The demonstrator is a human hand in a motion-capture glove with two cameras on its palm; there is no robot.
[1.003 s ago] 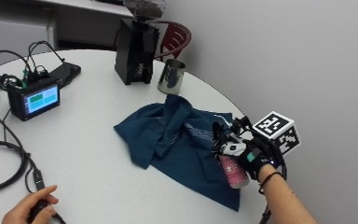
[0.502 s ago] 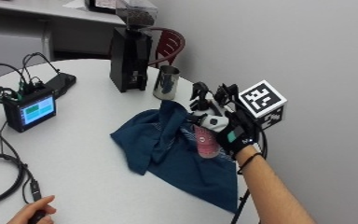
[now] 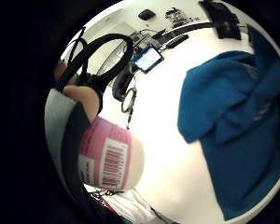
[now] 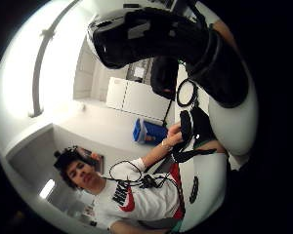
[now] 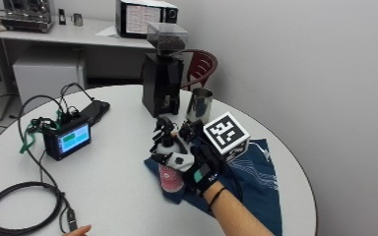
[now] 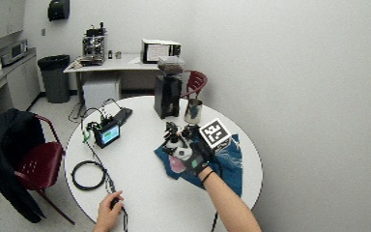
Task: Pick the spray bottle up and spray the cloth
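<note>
Now | gloved hand (image 5: pixel 199 169) grip curled round spray bottle (image 5: pixel 169 174) | cloth (image 5: pixel 254 169) partly hidden, seemingly below

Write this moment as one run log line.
right hand: holds spray bottle upright | above blue cloth on table | spraying: cannot tell

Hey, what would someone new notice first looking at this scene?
The black-gloved right hand holding a pink spray bottle with a black nozzle up over the crumpled blue cloth on the round white table. Behind them stand a black coffee grinder and a steel cup.
</note>
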